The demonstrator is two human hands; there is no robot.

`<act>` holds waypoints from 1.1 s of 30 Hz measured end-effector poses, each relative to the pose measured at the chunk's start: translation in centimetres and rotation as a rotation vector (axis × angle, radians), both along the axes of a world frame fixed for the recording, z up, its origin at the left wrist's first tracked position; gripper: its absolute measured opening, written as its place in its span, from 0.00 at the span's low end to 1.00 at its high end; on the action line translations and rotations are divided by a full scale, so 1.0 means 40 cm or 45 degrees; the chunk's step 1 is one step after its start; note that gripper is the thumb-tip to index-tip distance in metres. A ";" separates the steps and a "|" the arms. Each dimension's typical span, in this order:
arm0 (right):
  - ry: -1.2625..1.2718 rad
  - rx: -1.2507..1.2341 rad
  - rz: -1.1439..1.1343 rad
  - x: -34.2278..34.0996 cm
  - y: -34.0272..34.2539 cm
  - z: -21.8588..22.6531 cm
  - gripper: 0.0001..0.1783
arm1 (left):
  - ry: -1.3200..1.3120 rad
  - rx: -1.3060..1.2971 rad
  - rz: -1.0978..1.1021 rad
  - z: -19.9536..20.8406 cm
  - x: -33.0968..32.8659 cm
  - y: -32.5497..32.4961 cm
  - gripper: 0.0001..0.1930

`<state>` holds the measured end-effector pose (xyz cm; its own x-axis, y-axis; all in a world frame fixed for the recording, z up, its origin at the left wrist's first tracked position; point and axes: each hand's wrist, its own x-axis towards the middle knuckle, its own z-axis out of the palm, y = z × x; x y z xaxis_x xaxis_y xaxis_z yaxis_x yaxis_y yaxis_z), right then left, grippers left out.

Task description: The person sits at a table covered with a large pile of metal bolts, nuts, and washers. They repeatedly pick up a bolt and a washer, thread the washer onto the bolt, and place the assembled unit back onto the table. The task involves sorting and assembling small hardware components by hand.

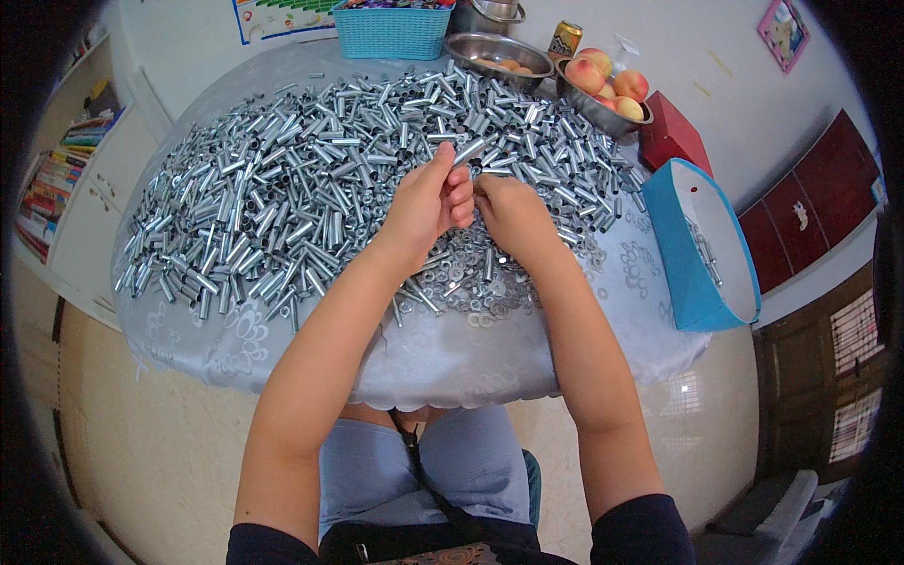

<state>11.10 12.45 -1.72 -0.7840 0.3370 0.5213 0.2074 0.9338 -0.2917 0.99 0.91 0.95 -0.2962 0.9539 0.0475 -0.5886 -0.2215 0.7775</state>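
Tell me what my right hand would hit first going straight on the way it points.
Likely the metal tube in the left hand, though depth is unclear and the right hand might pass beneath it.

No text legible; markings on gold can (565, 40), book spines (52, 193) too small to read

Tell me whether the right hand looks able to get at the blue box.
Probably yes: the right hand has only low-lying metal tubes and tablecloth between it and the blue box, whose top is open.
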 end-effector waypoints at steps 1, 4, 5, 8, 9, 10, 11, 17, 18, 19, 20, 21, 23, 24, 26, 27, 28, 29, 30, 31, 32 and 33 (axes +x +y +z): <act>0.022 -0.041 -0.012 0.000 -0.002 0.002 0.06 | -0.006 -0.016 0.007 0.001 0.000 -0.001 0.20; 0.369 -0.293 -0.051 -0.007 -0.004 0.022 0.05 | -0.007 -0.059 0.026 0.003 0.003 -0.003 0.19; 0.498 -0.401 -0.044 -0.008 -0.003 0.031 0.05 | 0.003 -0.071 0.030 0.002 0.003 -0.002 0.19; 0.817 -0.635 -0.014 -0.006 0.002 0.053 0.05 | 0.039 -0.114 0.035 0.000 0.008 -0.001 0.19; 0.866 -0.626 0.009 -0.004 -0.001 0.059 0.05 | 0.052 -0.130 0.034 0.000 0.011 0.000 0.19; 0.914 -0.619 0.034 -0.003 -0.009 0.068 0.05 | 0.052 -0.140 0.036 -0.002 0.012 0.001 0.19; 0.963 -0.612 0.059 -0.001 -0.016 0.075 0.05 | 0.053 -0.150 0.037 -0.006 0.013 0.003 0.19; 0.891 -0.328 0.017 0.010 -0.040 0.097 0.06 | 0.036 -0.106 0.016 -0.015 0.015 0.007 0.19; 0.880 -0.304 0.019 0.012 -0.044 0.100 0.06 | 0.038 -0.095 0.015 -0.015 0.015 0.007 0.19; 0.870 -0.279 0.022 0.014 -0.050 0.105 0.06 | 0.040 -0.084 0.014 -0.013 0.016 0.006 0.19; 0.859 -0.255 0.025 0.016 -0.054 0.108 0.06 | 0.039 -0.090 0.020 -0.010 0.018 0.004 0.19; 0.849 -0.250 0.034 0.017 -0.055 0.107 0.06 | 0.038 -0.097 0.026 -0.006 0.021 0.002 0.19; 0.832 -0.239 0.051 0.018 -0.059 0.107 0.06 | 0.024 -0.087 0.023 -0.004 0.021 0.000 0.19; 0.838 -0.228 0.056 0.018 -0.058 0.106 0.06 | 0.010 -0.071 0.014 -0.005 0.019 0.000 0.19; 0.849 -0.208 0.069 0.017 -0.057 0.104 0.06 | -0.010 -0.054 0.004 -0.006 0.017 0.000 0.19; 0.853 -0.202 0.078 0.016 -0.059 0.105 0.07 | -0.014 -0.053 0.002 -0.006 0.016 -0.001 0.19; 0.858 -0.196 0.087 0.016 -0.060 0.108 0.07 | -0.020 -0.052 -0.002 -0.005 0.016 0.000 0.19; 0.862 -0.190 0.096 0.016 -0.062 0.110 0.08 | -0.022 -0.045 -0.001 -0.005 0.016 0.000 0.19; 0.867 -0.198 0.110 0.015 -0.064 0.112 0.08 | -0.024 -0.037 0.000 -0.005 0.017 0.000 0.19; 0.872 -0.207 0.123 0.014 -0.066 0.113 0.09 | -0.025 -0.029 0.001 -0.004 0.018 0.000 0.19; 0.878 -0.215 0.137 0.013 -0.068 0.114 0.09 | -0.031 -0.023 0.004 -0.001 0.018 -0.002 0.19; 0.882 -0.268 0.157 0.012 -0.068 0.111 0.10 | -0.036 -0.017 0.007 0.003 0.019 -0.004 0.19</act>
<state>11.59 9.74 2.74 -0.3368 0.4148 0.8453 -0.1928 0.8483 -0.4931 1.75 0.77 1.06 -0.3024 0.9528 0.0263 -0.6093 -0.2144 0.7634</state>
